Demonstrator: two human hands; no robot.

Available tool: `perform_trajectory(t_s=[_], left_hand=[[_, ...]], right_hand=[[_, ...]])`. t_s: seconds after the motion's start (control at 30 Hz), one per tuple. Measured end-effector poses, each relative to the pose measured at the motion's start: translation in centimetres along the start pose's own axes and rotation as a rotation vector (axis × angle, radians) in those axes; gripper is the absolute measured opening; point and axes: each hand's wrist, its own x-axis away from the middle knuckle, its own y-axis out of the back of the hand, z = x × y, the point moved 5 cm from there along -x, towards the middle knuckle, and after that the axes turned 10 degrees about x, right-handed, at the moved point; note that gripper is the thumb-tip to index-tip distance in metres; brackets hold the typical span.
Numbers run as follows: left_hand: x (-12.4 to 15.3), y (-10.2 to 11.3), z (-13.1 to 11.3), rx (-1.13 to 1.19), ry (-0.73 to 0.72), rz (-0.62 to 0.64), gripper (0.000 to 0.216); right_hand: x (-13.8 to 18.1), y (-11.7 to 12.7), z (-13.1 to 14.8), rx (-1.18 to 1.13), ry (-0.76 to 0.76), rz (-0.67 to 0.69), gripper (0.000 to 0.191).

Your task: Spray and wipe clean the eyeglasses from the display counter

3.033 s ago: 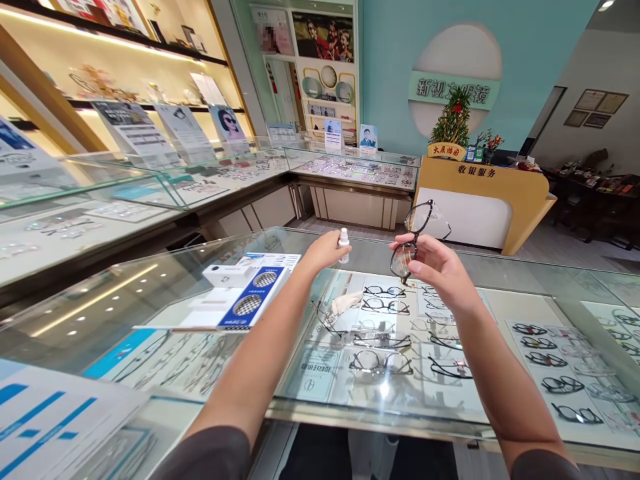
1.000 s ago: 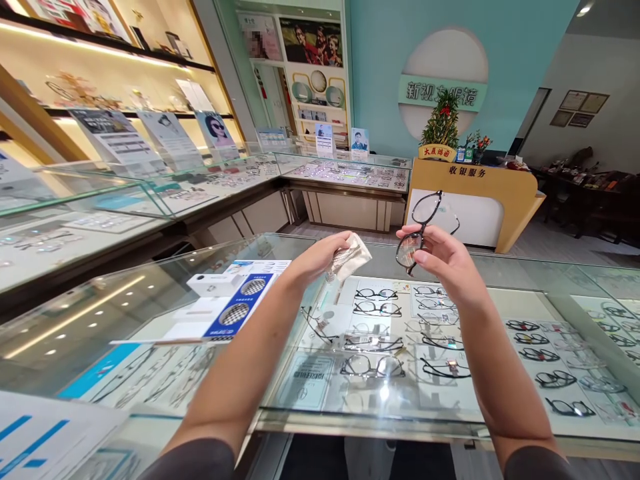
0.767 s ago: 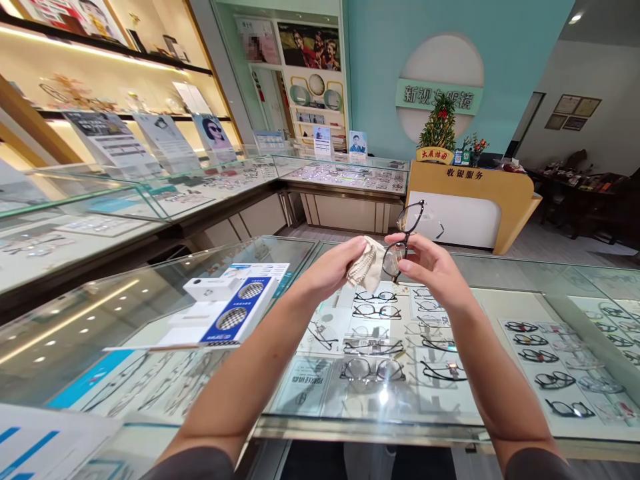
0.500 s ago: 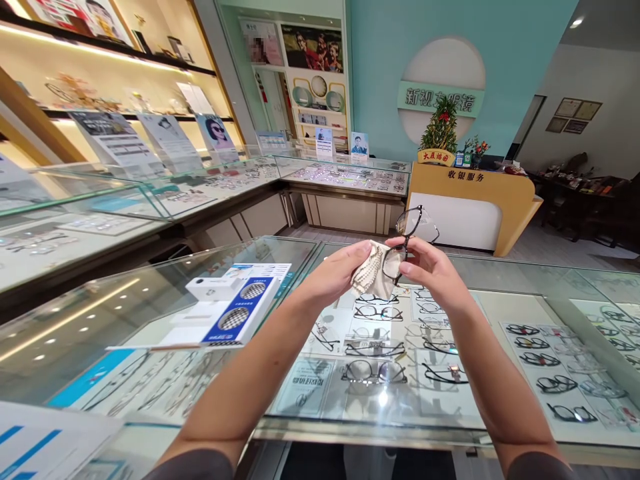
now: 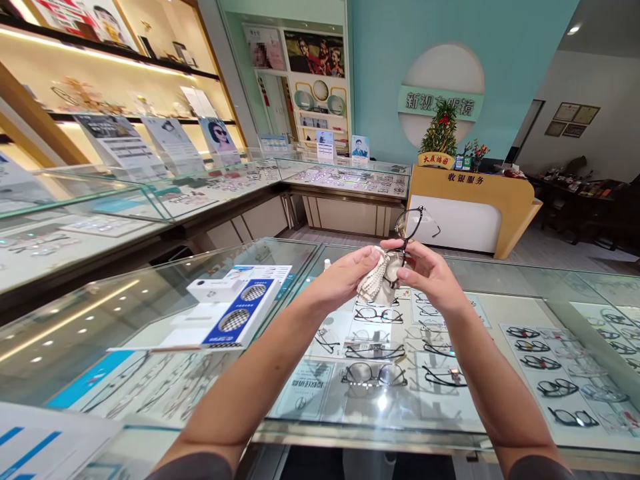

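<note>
My left hand (image 5: 351,272) is closed on a cream-coloured cleaning cloth (image 5: 373,281), which hangs down in folds and lies against one lens of a pair of glasses. My right hand (image 5: 427,270) grips these black-framed eyeglasses (image 5: 409,225) near the bridge, thumb and fingers pinching the rim. One lens stands up above the fingers; the lower one is partly covered by the cloth and fingers. A thin temple arm sticks out to the right. Both hands are raised over a glass display case (image 5: 360,400) holding rows of spectacles.
On the glass to the left stands a white and blue cardboard display stand (image 5: 235,313). A white sheet with blue stripes (image 5: 45,443) lies at the near left. More glass cases (image 5: 345,175) line the left and back, and a yellow and white counter (image 5: 465,213) stands beyond.
The cloth and my left hand have shifted slightly right and down, covering more of the lower lens. The eyeglasses have turned a little in my right hand.
</note>
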Motion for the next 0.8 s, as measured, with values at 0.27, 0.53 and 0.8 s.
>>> perform_trajectory(t_s=[0.27, 0.53, 0.8], left_hand=[[-0.13, 0.00, 0.18, -0.024, 0.015, -0.084, 0.068], [-0.01, -0.50, -0.32, 0.060, -0.027, -0.092, 0.065], [0.19, -0.38, 0.15, 0.141, 0.034, -0.071, 0.068]], right_hand=[[0.05, 0.04, 0.56, 0.075, 0.064, -0.021, 0.049], [0.02, 0.21, 0.12, 0.154, 0.103, -0.060, 0.045], [0.11, -0.36, 0.26, 0.124, 0.120, -0.024, 0.045]])
